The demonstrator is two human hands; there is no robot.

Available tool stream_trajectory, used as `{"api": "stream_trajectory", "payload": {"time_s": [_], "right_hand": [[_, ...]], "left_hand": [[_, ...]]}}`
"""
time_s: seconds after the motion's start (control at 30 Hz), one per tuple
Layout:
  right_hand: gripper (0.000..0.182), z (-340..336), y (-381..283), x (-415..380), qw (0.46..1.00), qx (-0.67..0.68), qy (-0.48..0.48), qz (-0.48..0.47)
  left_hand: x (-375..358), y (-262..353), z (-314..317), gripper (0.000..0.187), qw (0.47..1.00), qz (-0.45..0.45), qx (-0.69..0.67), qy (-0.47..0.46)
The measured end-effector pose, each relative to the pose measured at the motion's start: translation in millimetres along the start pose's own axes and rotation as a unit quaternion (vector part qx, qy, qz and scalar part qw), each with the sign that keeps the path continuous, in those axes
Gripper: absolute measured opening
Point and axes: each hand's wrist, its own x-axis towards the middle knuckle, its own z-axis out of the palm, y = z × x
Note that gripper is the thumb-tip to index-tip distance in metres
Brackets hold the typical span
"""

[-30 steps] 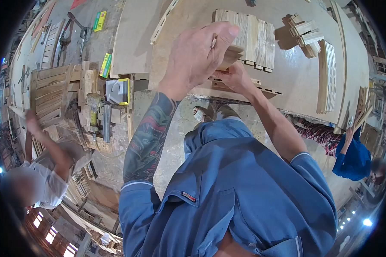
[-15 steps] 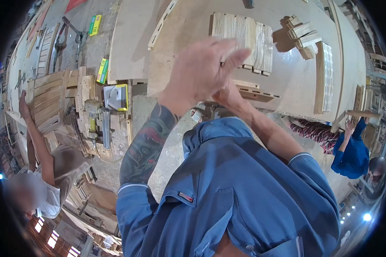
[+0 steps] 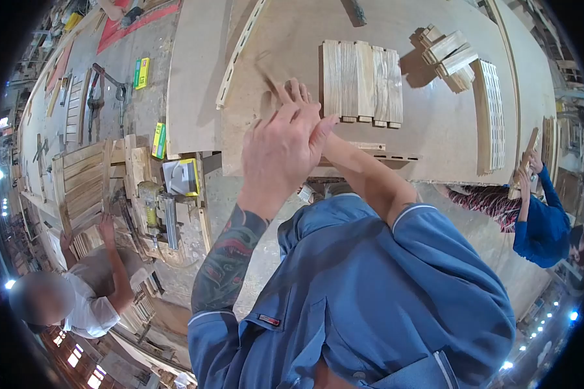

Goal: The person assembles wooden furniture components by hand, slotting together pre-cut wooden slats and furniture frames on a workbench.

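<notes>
My left hand (image 3: 280,144), on the tattooed arm, is over the near part of the work table, its thumb out to the right and its fingers loosely bent. My right hand (image 3: 294,93) is just beyond it and partly hidden behind it, with stretched fingertips showing. Nothing shows in either hand. Whether the hands touch cannot be made out. Right of them a row of pale wooden slats (image 3: 362,81) lies side by side. Between the slats and the near edge is a slotted strip (image 3: 396,157).
A pile of short wood pieces (image 3: 453,55) and a slotted stack (image 3: 490,117) are at the right. A long slotted strip (image 3: 241,52) lies upper left. One person (image 3: 87,298) is at the left beside a wooden frame (image 3: 84,178), another (image 3: 542,223) at the right.
My left hand has moved slightly left and down, and my right hand has moved left, its fingertips now showing. The person at the left has shifted an arm; the one at the right holds a wood piece more upright.
</notes>
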Motion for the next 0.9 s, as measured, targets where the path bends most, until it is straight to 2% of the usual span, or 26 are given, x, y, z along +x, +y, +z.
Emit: {"api": "stream_trajectory", "payload": {"time_s": [0.03,0.1,0.13,0.17,0.23,0.27,0.33,0.37,0.43,0.6,0.67,0.7,0.77,0.8,0.83,0.9], "right_hand": [[0.065,-5,0,0,1.0,0.0,0.003,0.0],[0.06,-22,3,2,0.988,0.082,-0.048,0.123],[0.048,-47,6,4,0.986,0.092,-0.095,0.103],[0.048,-49,24,4,0.986,0.089,-0.096,0.103],[0.037,-62,51,4,0.963,0.2,-0.141,0.114],[0.037,-74,52,-14,0.964,0.197,-0.14,0.113],[0.034,-136,18,-56,0.899,0.415,0.016,0.139],[0.034,-132,26,-68,0.899,0.414,0.015,0.139],[0.033,-120,38,-92,0.882,0.466,-0.025,0.062],[0.03,-136,32,-111,0.909,0.398,-0.067,0.107],[0.028,-144,25,-114,0.946,0.319,-0.064,-0.005],[0.028,-142,20,-119,0.945,0.32,-0.064,-0.002],[0.025,-133,11,-125,0.978,0.186,-0.09,-0.011],[0.027,-125,11,-122,0.93,0.361,-0.058,0.029],[0.027,-125,18,-114,0.932,0.358,-0.055,0.021],[0.023,-129,19,-122,0.964,0.256,-0.039,-0.054]], "left_hand": [[1,-1,0,0.03,1.0,0.005,-0.01,0.006],[1,-1,0,0.029,1.0,0.011,-0.017,0.013],[0,-1,0,0.029,0.999,0.013,-0.026,0.02],[-1,-2,2,0.029,0.999,0.012,-0.028,0.021],[-2,-6,5,0.031,0.999,0.016,-0.041,0.021],[-3,-7,5,0.031,0.999,0.017,-0.043,0.024],[-3,-7,5,0.033,0.999,0.035,-0.02,0.03],[-4,-8,5,0.033,0.999,0.035,-0.021,0.031],[-3,-9,7,0.036,0.999,0.025,-0.017,0.016],[-5,-7,4,0.038,1.0,0.016,-0.014,0.008],[-4,-9,4,0.038,1.0,0.014,-0.018,0.005],[-5,-10,5,0.039,0.999,0.014,-0.036,0.013],[-6,-9,6,0.039,0.998,0.017,-0.055,0.017],[-7,-7,5,0.041,0.999,0.012,-0.05,0.016],[-4,-5,3,0.043,0.999,0.006,-0.041,0.023],[-2,5,0,0.046,0.999,0.007,-0.04,0.005]]}}
